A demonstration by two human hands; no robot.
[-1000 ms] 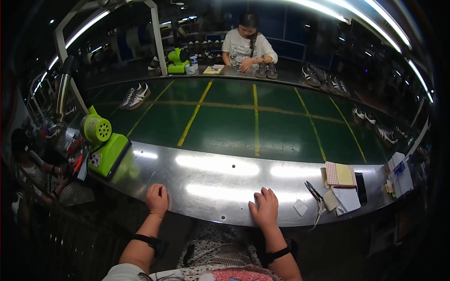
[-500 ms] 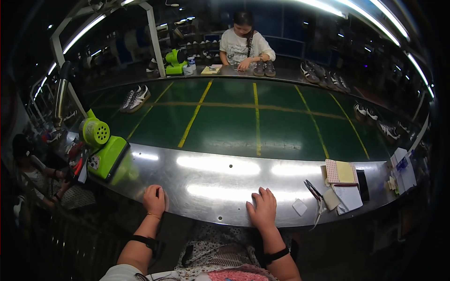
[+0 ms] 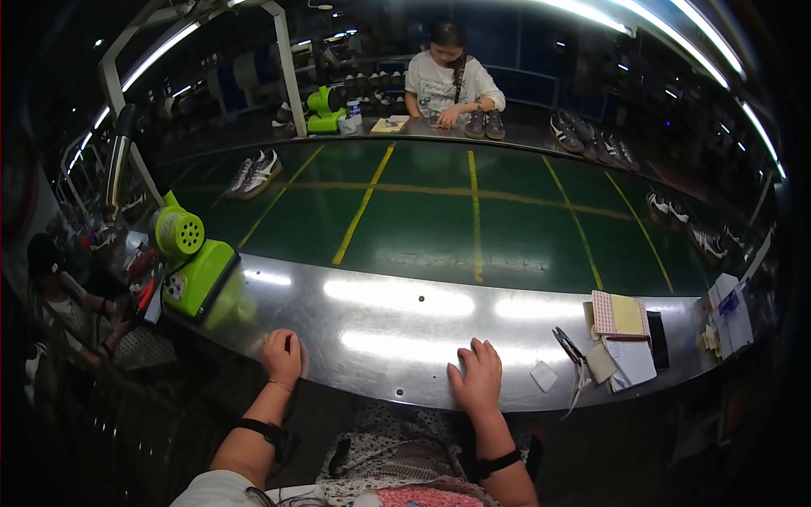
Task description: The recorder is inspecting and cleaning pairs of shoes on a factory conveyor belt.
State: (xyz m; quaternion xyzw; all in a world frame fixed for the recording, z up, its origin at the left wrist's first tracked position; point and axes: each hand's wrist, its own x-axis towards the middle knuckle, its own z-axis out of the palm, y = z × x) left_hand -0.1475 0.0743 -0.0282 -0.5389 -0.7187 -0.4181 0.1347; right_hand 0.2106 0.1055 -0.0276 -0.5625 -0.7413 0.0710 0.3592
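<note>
Left hand (image 3: 283,355) loosely curled at bench (image 3: 363,372) edge, can't tell if gripping anything. Right hand (image 3: 476,376) palm down, fingers bit spread, white square (image 3: 543,376) near, snips (image 3: 569,345) beyond. Shirt (image 3: 439,95) print across belt (image 3: 422,220) kinda too blurry to read.

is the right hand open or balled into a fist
Open: the right hand is at the steel worktop's near edge, its thumb set apart from the extended fingers.

Lit dimly by tube lights (image 3: 591,16) high beyond the right hand (image 3: 477,376).
Backed by blue panels (image 3: 497,55) far ahead, framed by a pale post (image 3: 289,68) beyond the left hand (image 3: 283,357).
</note>
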